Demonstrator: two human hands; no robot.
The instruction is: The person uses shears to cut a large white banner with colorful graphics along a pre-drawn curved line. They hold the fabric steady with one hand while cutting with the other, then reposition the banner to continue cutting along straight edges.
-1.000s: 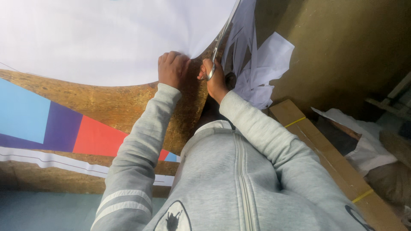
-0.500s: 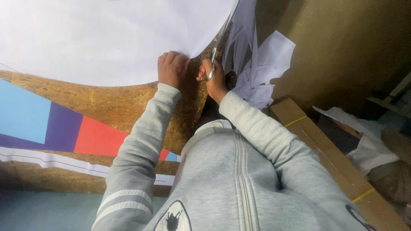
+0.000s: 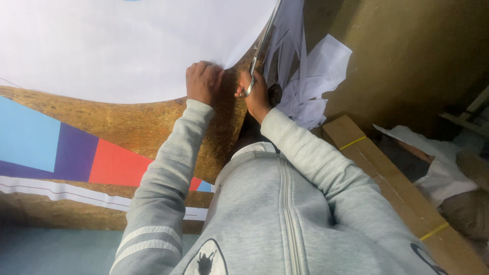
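Your left hand [image 3: 202,81] pinches the thin, floppy white sheet [image 3: 117,46]; beside it, right hand [image 3: 254,94] grips scissors [image 3: 257,56]. Hold near the cut.

I'm looking at a print or sign workshop: a rough chipboard worktable [image 3: 122,122] carries a big white sheet [image 3: 117,46] and colour-block prints [image 3: 61,153], with paper offcuts [image 3: 310,76] and a long cardboard box [image 3: 397,188] at right.
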